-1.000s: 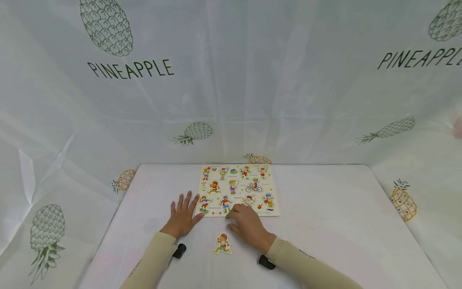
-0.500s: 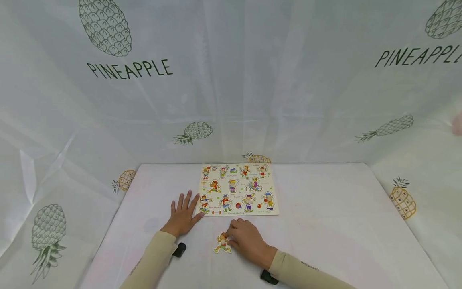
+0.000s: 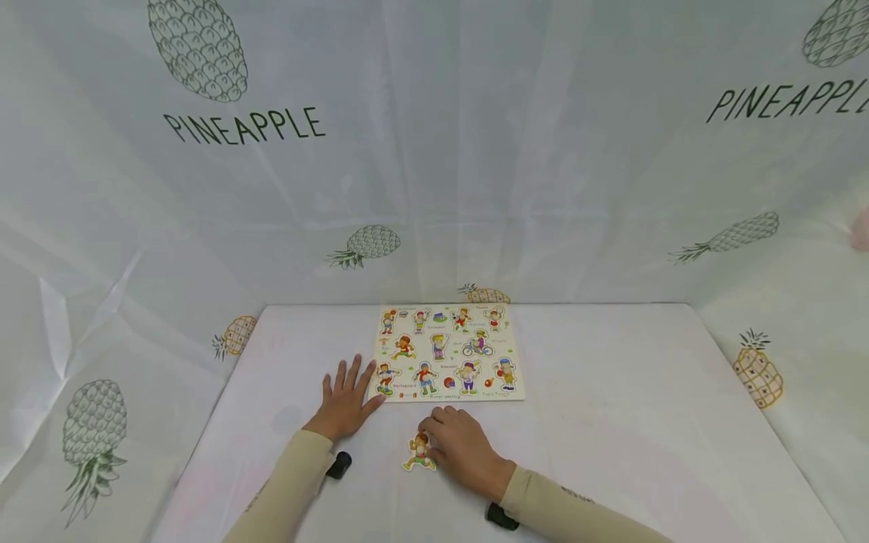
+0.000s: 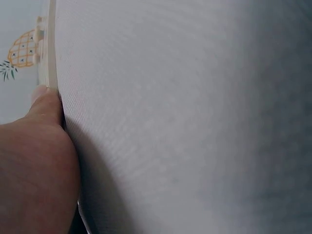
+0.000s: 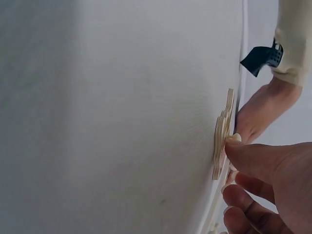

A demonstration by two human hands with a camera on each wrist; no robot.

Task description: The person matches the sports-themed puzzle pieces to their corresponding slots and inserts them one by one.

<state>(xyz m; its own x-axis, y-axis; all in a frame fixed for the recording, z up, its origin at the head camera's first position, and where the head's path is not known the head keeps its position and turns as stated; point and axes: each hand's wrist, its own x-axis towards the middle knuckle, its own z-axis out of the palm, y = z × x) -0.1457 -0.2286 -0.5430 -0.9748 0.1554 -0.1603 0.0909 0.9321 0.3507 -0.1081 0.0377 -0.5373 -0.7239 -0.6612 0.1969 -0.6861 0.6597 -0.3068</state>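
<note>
A wooden puzzle piece [image 3: 419,457] shaped like a running child lies on the white table near the front, in the head view. My right hand [image 3: 465,451] pinches it from its right side, index finger by the head and thumb at the middle. In the right wrist view, the thumb [image 5: 253,158] meets the piece's layered edge. Beyond it is the puzzle board [image 3: 422,360], filled with sports figures and printed words. My left hand [image 3: 344,407] lies flat with spread fingers at the board's lower left; in the left wrist view its thumb [image 4: 46,107] touches the board's edge.
White cloth printed with pineapples [image 3: 373,242] hangs behind and beside the table [image 3: 611,407]. Each wrist carries a black camera mount, such as the left one [image 3: 339,465]. Light sleeves cover both forearms.
My right hand has come down from the board's lower edge to the running-child puzzle piece and taken hold of it. The left hand has stayed where it was.
</note>
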